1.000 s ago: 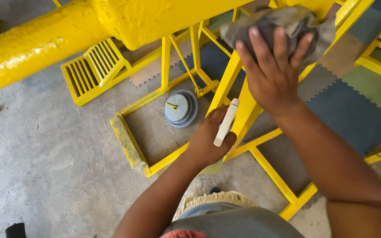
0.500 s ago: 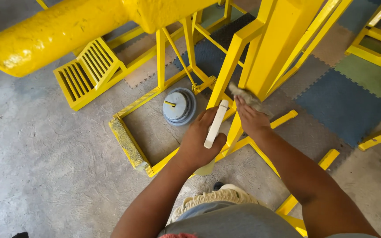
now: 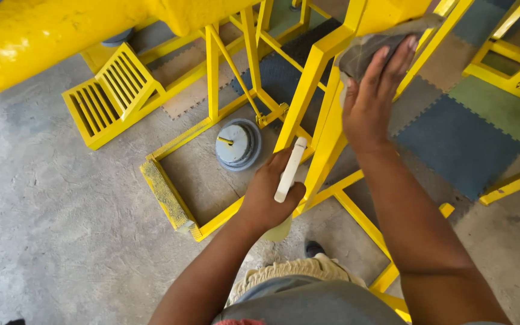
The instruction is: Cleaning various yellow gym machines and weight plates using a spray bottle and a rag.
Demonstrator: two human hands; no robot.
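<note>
left hand [image 3: 269, 195] clamped on white spray bottle [image 3: 290, 170], long axis near upright, top tilted up-right, right hand [image 3: 373, 96] flat, fingers spread, pressing grey rag [image 3: 362, 51] on yellow frame [image 3: 320, 78]

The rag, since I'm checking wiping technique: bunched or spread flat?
Bunched: the grey rag shows folds under the right hand, against the yellow post.

Right hand [image 3: 371, 99] and rag [image 3: 362, 51] higher up.
</note>
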